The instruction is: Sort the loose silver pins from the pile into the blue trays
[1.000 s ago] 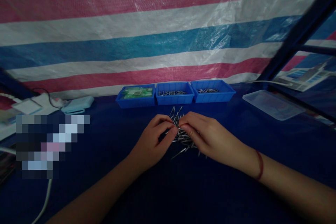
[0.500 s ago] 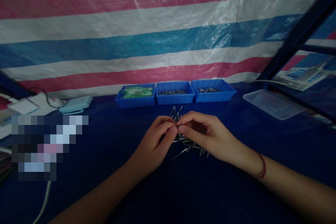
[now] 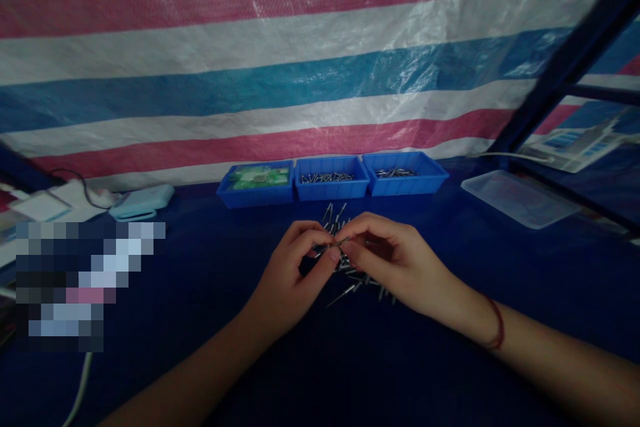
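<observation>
My left hand (image 3: 293, 273) and my right hand (image 3: 407, 263) meet over the middle of the table, fingertips pinched together. Between them they hold a thin metal blind rivet (image 3: 342, 242), mostly covered by the fingers. Beneath and behind both hands lies a loose pile of silver blind rivets (image 3: 356, 285), partly hidden by them. Past the pile, three blue bins stand in a row. Green-and-clear packets fill the left bin (image 3: 256, 199); small metal rivets lie in the middle bin (image 3: 333, 192) and the right bin (image 3: 413, 185).
A clear plastic lid (image 3: 517, 199) lies on the blue table (image 3: 350, 373) at the right. Over on the left are a light-blue case (image 3: 143, 200), a white power strip (image 3: 83, 197) and a white cable (image 3: 83, 387). A striped plastic sheet (image 3: 300, 93) hangs behind.
The fingertips have shifted slightly around the rivet, and more of it shows between them. The whole view has moved a little; the pile and bins stay as they were.
</observation>
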### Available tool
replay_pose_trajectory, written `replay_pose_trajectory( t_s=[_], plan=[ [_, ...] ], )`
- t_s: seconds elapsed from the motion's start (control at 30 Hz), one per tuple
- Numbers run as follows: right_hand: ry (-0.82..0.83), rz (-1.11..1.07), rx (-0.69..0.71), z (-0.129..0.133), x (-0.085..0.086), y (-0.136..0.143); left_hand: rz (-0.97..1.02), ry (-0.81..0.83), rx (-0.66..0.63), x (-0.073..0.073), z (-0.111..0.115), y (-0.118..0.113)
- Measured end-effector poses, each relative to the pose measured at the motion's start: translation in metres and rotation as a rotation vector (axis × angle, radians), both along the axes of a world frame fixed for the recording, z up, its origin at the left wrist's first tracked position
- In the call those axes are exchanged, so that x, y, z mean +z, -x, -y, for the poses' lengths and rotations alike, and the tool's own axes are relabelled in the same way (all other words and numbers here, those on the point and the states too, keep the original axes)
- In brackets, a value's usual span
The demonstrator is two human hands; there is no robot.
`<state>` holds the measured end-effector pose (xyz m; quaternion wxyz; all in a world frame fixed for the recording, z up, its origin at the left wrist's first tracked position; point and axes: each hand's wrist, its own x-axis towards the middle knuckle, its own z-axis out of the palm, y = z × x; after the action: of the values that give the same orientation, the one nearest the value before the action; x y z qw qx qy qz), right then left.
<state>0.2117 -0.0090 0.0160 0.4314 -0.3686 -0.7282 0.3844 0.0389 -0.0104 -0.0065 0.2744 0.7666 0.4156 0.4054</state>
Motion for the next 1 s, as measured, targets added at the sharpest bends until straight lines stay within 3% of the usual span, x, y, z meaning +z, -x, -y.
replay_pose_trajectory(
  t_s=[0.33,0.63,0.73,0.9,1.0],
  plan=[
    [-0.057,0.065,-0.015,-0.005,-0.008,-0.002,0.013,-0.121,0.108,0.002,0.001,0.0],
    [-0.166,0.161,0.038,-0.008,-0.005,-0.003,0.044,-0.152,0.112,0.002,0.0,0.001],
    [-0.326,0.231,-0.147,-0.025,0.003,-0.019,0.069,-0.089,0.127,-0.002,-0.001,0.001],
    [-0.532,0.456,-0.776,-0.074,0.007,-0.076,0.02,-0.036,0.147,-0.002,-0.001,-0.001],
    [-0.504,0.682,-0.841,-0.095,-0.002,-0.105,-0.033,-0.006,0.107,-0.001,0.0,-0.002]
  ],
)
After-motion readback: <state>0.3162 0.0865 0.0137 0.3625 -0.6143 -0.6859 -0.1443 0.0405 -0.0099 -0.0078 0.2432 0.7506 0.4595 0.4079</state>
